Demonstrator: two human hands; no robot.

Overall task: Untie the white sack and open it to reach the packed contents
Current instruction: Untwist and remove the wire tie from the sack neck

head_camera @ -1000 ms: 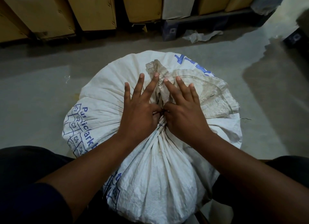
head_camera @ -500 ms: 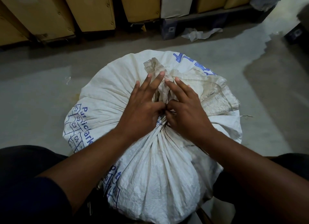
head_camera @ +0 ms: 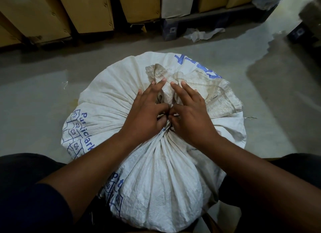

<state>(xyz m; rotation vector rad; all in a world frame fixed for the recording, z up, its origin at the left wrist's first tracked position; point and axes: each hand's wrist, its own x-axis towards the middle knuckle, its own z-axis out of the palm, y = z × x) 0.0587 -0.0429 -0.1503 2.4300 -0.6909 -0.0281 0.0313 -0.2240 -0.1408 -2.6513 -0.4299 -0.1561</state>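
- on the grey concrete floor (head_camera: 43, 97), right between the person's knees, sits the white woven sack (head_camera: 156, 180), bulging and full, with blue printing down its left side and more blue lettering near the top right.
- behind it, along the far wall, stands a row of tan cardboard boxes (head_camera: 90, 8) with one pale box (head_camera: 175, 1) among them, and a dark pallet edge (head_camera: 191, 24) shows below.
- both forearms come in from the bottom corners, dark sleeves at the edges, and meet over the gathered neck of the sack.
- beyond the hands, the loose mouth flap (head_camera: 199, 83), dirtier and beige, is splayed out above the knot, lying on the sack's top toward the right.
- left hand (head_camera: 147, 114) lies palm down on the sack; long fingers stretch toward the flap while thumb and curled forefinger nip in at the tie.
- right hand (head_camera: 191, 118) mirrors it, fingers extended onto the flap, thumb and forefinger pinched at the same spot, knuckles nearly touching the left's.
- the tie (head_camera: 165, 126) itself is mostly hidden under the thumbs; pleats fan out from it in every direction, so the neck is cinched tight.
- a crumpled white scrap (head_camera: 203, 34) lies on the floor by the pallet, well apart from the sack.
- a tiny bit of thread (head_camera: 65, 84) lies on the floor to the left.
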